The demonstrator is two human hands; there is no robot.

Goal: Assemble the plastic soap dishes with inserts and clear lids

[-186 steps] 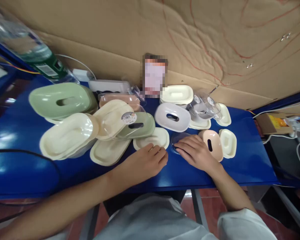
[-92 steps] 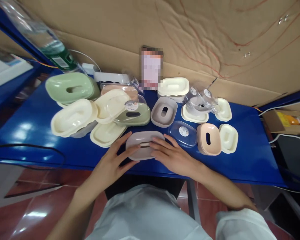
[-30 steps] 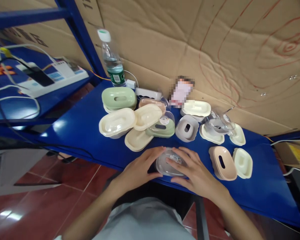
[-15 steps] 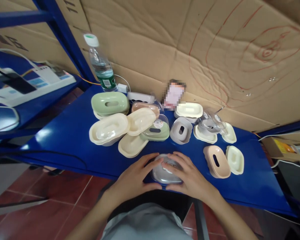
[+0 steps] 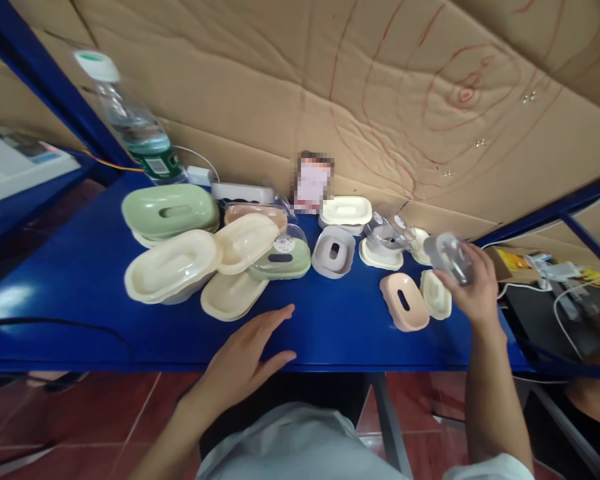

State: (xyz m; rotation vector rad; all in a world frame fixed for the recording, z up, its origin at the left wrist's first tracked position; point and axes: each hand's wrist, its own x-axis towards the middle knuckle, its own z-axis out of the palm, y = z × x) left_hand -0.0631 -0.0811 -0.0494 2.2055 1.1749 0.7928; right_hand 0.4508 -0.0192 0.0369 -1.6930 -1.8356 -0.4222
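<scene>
The right hand [image 5: 480, 283] has its fingers and thumb wrapped about the covered box [image 5: 449, 255], which I see raised over the right end of the table [image 5: 325, 333]. The box shows a grey part and a clear, labelled part; blur keeps me from telling how snugly the two fit. The left hand [image 5: 245, 353] holds nothing: I see its fingers stretched forward, thumb well apart from them, at the table's front edge.

Below the covered box, from where I watch, lie a cream lid [image 5: 436, 295] and, just beside it, a peach box [image 5: 405, 303] with its slot in view. Behind these I make out clear covers [image 5: 390, 230] in a loose cluster, then a grey box [image 5: 333, 252] to their left. Over on the left, a green box [image 5: 170, 210] sits behind a cream tub [image 5: 173, 267]. A pixelated phone [image 5: 314, 180] leans on the cardboard [image 5: 280, 80], and I have a bottle [image 5: 155, 150] at the back left.
</scene>
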